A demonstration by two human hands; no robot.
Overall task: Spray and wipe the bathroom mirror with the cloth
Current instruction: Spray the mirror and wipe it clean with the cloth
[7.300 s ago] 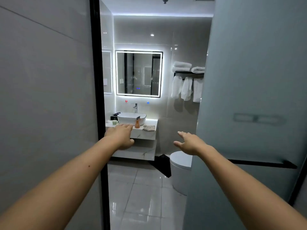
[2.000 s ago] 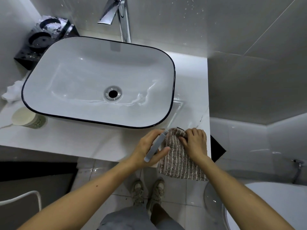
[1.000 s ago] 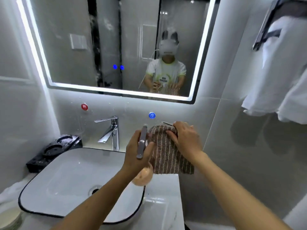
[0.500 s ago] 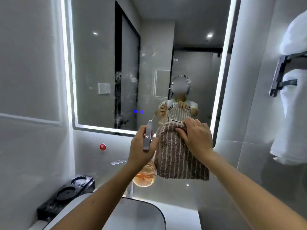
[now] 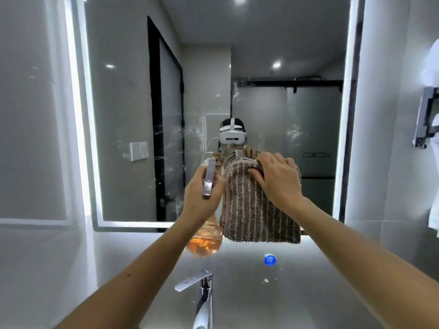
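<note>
Mirror: one rectangular glass mirror [image 5: 261, 55], light-edged, smeared with streaks.
Cloth: one plush brown cloth [image 5: 256, 217], cream-striped, hanging before the mirror's lower edge.
Right hand [image 5: 278, 179]: fingers curled over the cloth's top hem.
Spray bottle: one clear rounded spray bottle [image 5: 205, 243], amber liquid inside.
Left hand [image 5: 202, 198]: fingers wrapped round the bottle's neck.
Tap: one chrome tap [image 5: 202, 295].

I'm looking at a bathroom, backlit mirror [image 5: 128, 110] on a grey tiled wall [image 5: 304, 295] ahead of me, chrome tap [image 5: 202, 295] below its bottom edge, white towels [image 5: 432, 60] on a black towel rack [image 5: 424, 119] at my right.
</note>
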